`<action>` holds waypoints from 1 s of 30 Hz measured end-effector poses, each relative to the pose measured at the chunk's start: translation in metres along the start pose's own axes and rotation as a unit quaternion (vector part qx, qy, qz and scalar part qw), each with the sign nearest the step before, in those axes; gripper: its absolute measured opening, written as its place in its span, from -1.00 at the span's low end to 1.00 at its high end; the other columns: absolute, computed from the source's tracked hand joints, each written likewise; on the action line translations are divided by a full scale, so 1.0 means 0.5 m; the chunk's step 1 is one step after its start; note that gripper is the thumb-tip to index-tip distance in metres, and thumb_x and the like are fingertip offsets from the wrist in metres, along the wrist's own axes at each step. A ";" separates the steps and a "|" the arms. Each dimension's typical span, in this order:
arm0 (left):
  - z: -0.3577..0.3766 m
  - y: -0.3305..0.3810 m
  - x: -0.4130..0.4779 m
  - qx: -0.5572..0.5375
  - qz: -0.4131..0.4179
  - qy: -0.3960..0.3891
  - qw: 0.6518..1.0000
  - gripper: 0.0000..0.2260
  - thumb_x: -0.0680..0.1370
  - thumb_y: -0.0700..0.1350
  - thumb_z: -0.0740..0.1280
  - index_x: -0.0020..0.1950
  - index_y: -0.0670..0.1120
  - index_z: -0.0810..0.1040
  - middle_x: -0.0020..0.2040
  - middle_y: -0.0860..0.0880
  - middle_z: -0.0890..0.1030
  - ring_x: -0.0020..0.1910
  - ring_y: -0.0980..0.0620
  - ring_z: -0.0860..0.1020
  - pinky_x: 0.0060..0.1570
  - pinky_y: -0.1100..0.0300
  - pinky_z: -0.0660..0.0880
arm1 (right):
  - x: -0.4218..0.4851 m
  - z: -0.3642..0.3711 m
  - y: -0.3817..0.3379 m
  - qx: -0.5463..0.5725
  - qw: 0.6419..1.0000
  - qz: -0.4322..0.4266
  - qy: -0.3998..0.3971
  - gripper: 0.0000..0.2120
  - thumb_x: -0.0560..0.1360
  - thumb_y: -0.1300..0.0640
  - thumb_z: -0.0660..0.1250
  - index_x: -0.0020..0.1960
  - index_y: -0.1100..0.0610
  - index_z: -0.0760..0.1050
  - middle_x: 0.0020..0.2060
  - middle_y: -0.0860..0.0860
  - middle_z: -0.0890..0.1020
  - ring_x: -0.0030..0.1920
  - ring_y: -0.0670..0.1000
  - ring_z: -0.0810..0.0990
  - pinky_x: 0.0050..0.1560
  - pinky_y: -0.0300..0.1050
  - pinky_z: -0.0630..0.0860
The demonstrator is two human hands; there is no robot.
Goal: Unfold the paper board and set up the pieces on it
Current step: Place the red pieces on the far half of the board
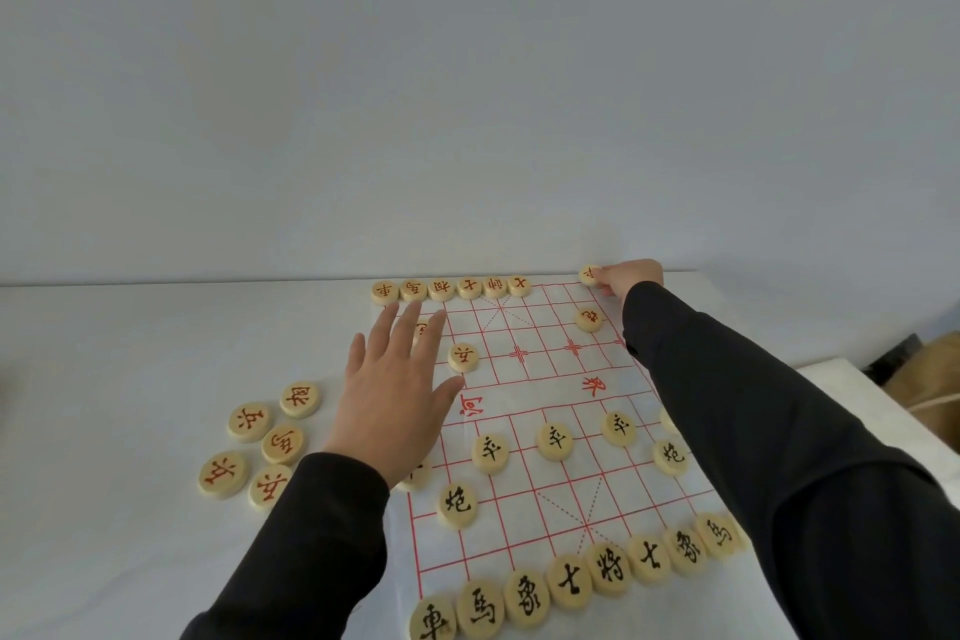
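Observation:
The paper board [550,379] lies unfolded on the table, white with a red grid. Black-lettered wooden pieces [571,582] line its near edge, with more on the rows above. Red-lettered pieces [452,288] form a row along the far edge. My right hand [631,276] reaches to the far right corner and pinches a red-lettered piece [589,274] there. My left hand [395,390] lies flat with spread fingers over the board's left side, partly covering a piece. A red piece [464,357] sits just right of its fingers.
Several loose red-lettered pieces [260,442] lie on the white table [130,379] left of the board. The table's far edge meets a plain wall. A brown object [935,379] stands beyond the table's right edge.

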State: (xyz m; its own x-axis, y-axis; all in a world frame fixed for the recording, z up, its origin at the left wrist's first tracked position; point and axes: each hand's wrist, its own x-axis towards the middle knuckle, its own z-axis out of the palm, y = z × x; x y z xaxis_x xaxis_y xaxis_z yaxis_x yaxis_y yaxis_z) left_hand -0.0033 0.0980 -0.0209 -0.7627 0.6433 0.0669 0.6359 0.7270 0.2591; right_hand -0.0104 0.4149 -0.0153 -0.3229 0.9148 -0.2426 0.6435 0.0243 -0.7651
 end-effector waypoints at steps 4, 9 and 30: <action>0.004 -0.002 -0.001 0.001 -0.002 -0.002 1.000 -0.39 0.58 0.20 0.01 0.52 0.05 -0.18 0.54 0.02 -0.19 0.51 -0.03 -0.23 0.46 -0.02 -0.14 | 0.002 0.004 -0.001 -0.032 0.999 -0.005 -0.007 -0.51 0.42 0.02 0.46 0.20 0.28 0.43 0.09 0.15 0.59 0.10 0.11 0.55 0.04 -0.16 0.43; 0.007 -0.003 0.000 -0.005 -0.003 0.000 1.000 -0.39 0.58 0.20 0.02 0.52 0.05 -0.19 0.54 0.02 -0.18 0.51 -0.03 -0.22 0.46 -0.01 -0.14 | 0.001 0.006 0.000 -0.061 0.998 -0.021 -0.011 -0.58 0.40 0.06 0.47 0.14 0.27 0.49 0.03 0.14 0.64 -0.09 0.09 0.54 -0.12 -0.14 0.40; -0.016 -0.025 -0.003 -0.016 -0.009 -0.026 0.999 -0.44 0.59 0.11 0.13 0.52 0.05 -0.03 0.54 0.00 -0.03 0.52 -0.04 -0.13 0.49 -0.05 -0.03 | -0.098 0.019 -0.047 -0.190 0.954 -0.233 -0.009 -0.75 0.53 0.11 0.32 0.05 0.28 0.61 -0.01 0.16 0.66 0.03 0.15 0.60 0.02 -0.10 0.48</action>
State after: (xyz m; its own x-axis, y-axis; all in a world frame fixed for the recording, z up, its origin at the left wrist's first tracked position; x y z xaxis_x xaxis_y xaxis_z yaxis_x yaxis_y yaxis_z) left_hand -0.0112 0.0860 -0.0165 -0.7661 0.6426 0.0118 0.6176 0.7310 0.2901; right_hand -0.0164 0.3657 0.0088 -0.6448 0.7621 0.0583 0.6316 0.5743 -0.5209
